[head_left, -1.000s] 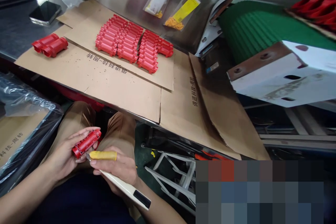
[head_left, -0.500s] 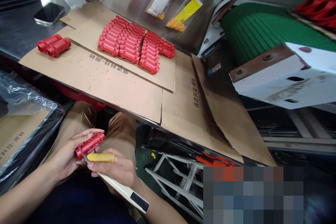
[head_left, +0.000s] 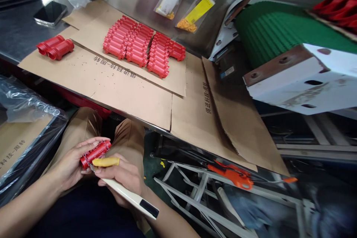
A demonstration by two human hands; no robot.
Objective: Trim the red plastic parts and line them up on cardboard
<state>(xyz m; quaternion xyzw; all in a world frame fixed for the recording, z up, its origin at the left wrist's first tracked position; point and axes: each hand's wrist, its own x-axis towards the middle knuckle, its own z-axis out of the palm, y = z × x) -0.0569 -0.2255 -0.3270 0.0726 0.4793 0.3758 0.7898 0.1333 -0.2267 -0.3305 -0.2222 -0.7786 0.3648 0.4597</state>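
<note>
My left hand (head_left: 69,161) is closed around a red plastic tube (head_left: 96,151) with ribs and slots, held tilted above my lap. My right hand (head_left: 122,173) grips a cream-handled knife (head_left: 134,198) with a black patch at its rear end. A yellow finger cot (head_left: 106,161) covers the right index finger. The short metal blade touches or nearly touches the tube's lower end; the exact contact is too small to tell. Two similar red tubes (head_left: 60,49) lie at the left of the bench, and several more stand in tight rows (head_left: 134,42) farther back.
Flat cardboard sheets (head_left: 131,96) cover the bench. A phone (head_left: 50,13) lies at the back left, and bags with yellow pieces (head_left: 187,25) hang at the back wall. A green-topped white machine (head_left: 290,78) stands right. Orange-handled tool (head_left: 237,176) hangs below the edge; a plastic-lined box (head_left: 25,141) is left.
My right hand has shifted slightly, with the knife handle tilting a little and the index finger bending. The tube stays almost in place. The view has moved slightly.
</note>
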